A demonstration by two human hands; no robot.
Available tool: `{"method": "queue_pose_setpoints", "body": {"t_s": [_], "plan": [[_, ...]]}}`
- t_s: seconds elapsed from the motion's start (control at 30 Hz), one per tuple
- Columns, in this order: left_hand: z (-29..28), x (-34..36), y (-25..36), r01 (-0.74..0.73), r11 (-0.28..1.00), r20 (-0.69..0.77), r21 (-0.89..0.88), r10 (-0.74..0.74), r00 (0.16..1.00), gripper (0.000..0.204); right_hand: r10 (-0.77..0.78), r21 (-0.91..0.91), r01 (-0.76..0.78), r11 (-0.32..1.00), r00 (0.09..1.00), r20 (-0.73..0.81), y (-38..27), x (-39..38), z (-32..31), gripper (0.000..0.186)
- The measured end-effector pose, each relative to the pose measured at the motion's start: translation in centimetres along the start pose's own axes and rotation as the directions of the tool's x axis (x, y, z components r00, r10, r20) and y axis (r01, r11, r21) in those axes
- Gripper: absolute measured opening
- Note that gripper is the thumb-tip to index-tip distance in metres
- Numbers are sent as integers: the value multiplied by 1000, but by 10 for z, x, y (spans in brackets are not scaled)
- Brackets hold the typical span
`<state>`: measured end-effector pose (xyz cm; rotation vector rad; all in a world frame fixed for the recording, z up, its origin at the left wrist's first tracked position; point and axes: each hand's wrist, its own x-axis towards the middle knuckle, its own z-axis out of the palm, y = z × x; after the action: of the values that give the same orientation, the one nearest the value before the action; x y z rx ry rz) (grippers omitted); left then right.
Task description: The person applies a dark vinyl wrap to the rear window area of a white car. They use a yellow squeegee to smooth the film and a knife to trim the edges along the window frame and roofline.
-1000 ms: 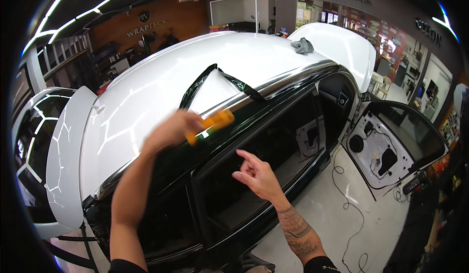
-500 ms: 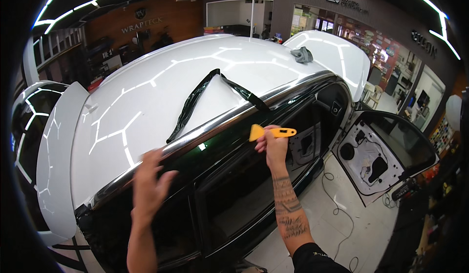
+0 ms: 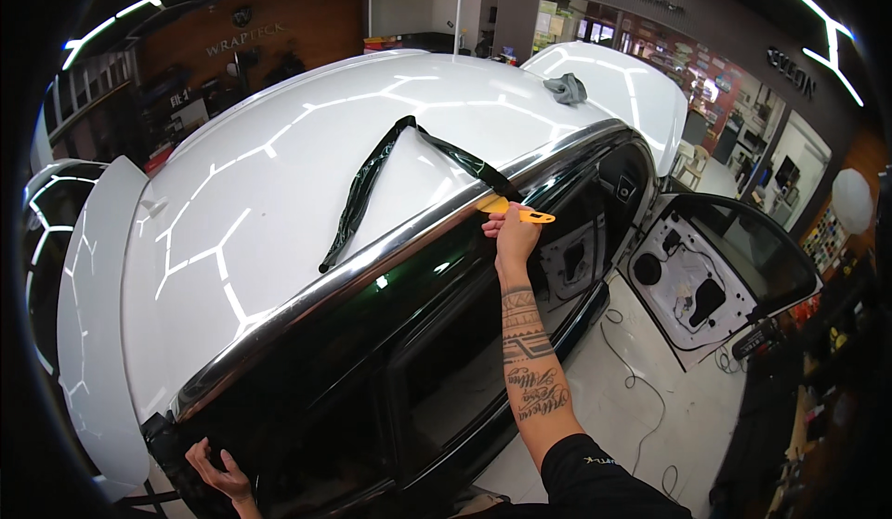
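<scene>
My right hand (image 3: 511,236) is closed around the handle of a yellow plastic scraper (image 3: 537,217). The scraper's wide blade meets the chrome trim along the car's roof edge, beside the lower end of a folded strip of glossy dark green film (image 3: 364,201). That strip bends into a peak on the white roof (image 3: 279,203), its other end lying by the trim farther left. Low at the left, my left hand (image 3: 216,471) is empty, with fingers apart and slightly bent, over the car's dark side; whether it touches the surface I cannot tell.
A grey cloth (image 3: 566,90) lies on the far right of the roof. At the right a car door (image 3: 697,277) stands open, its inner panel stripped. A cable (image 3: 641,384) runs across the floor. A raised white panel (image 3: 93,333) stands at the car's left end.
My right hand has moved up with the scraper, bringing its blade to the chrome trim. My left hand has dropped from the roof edge down to the lower left. The view has shifted slightly.
</scene>
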<state>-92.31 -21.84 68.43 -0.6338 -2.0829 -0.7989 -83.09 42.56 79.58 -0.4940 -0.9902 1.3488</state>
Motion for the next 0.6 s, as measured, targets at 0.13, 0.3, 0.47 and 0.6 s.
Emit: {"method": "queue_pose_setpoints", "body": {"t_s": [0.13, 0.3, 0.47, 0.6], "plan": [[4, -2, -1, -34, 999, -10, 9, 35, 999, 32, 15, 80, -11, 997, 999, -52, -16, -20, 6, 5], [1, 6, -7, -115, 991, -4, 64, 115, 993, 31, 64, -21, -61, 998, 973, 222, -25, -20, -8, 22], [4, 1, -11, -97, 995, 25, 20, 97, 995, 32, 209, -121, -199, 972, 975, 77, -10, 14, -30, 20], [2, 2, -11, -155, 988, 20, 22, 155, 988, 31, 242, -188, -217, 958, 963, 122, -14, 24, -15, 18]]}}
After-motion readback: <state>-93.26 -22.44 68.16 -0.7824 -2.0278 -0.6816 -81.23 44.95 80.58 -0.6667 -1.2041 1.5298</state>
